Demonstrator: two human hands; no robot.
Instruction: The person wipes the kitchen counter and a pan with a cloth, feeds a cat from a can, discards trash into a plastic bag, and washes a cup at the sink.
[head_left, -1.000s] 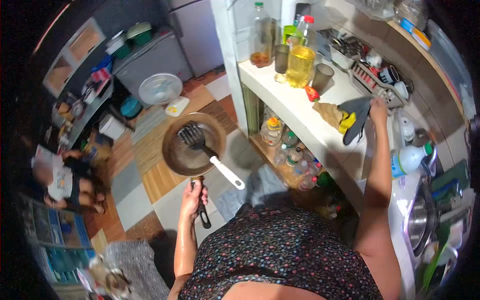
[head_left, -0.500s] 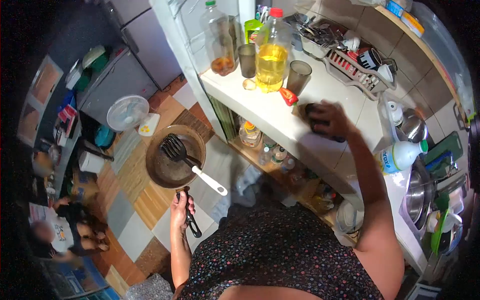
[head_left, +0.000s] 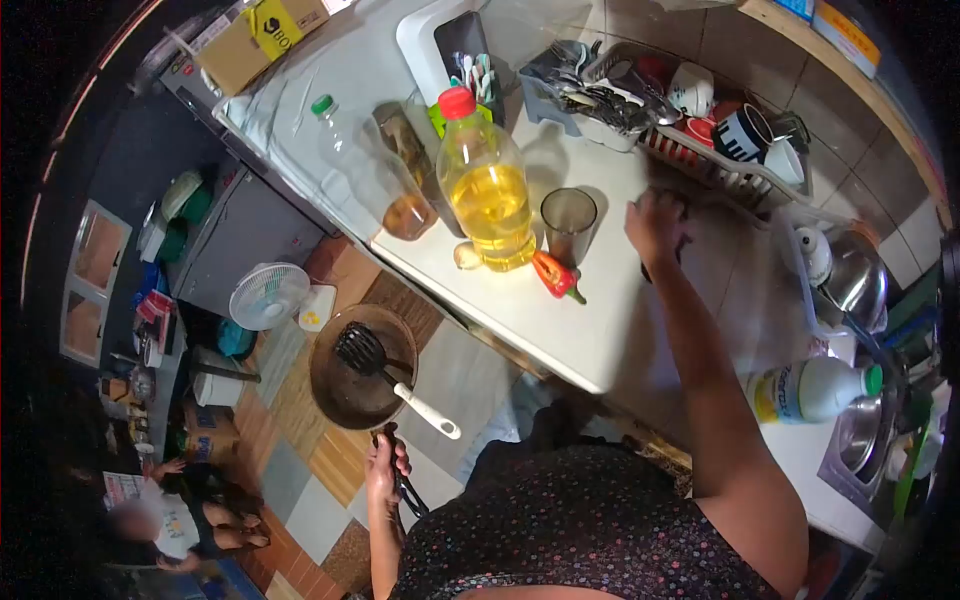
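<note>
My left hand (head_left: pixel 387 468) grips the black handle of a frying pan (head_left: pixel 362 366) held over the floor. A black slotted spatula (head_left: pixel 362 347) with a white handle lies across the pan. On the counter (head_left: pixel 550 340), my right hand (head_left: pixel 657 222) is closed over something dark, mostly hidden under the fingers. Left of it stand a dark tinted glass (head_left: pixel 568 222) and a red pepper piece (head_left: pixel 557 275). A bottle of yellow oil (head_left: pixel 488 205) with a red cap and a garlic clove (head_left: pixel 467 256) are beside the pepper.
Behind are a cutlery holder (head_left: pixel 600 105) and a dish rack (head_left: pixel 700 165) with cups. A bleach-type bottle (head_left: pixel 815 389) lies near the sink bowls at right. A cardboard box (head_left: pixel 262 42) is at upper left. Another person (head_left: pixel 180 520) sits low at the left.
The view has shifted toward the counter. My right hand has gathered the dark cloth from the counter's front and moved back toward the dish rack. My left hand still holds the pan.
</note>
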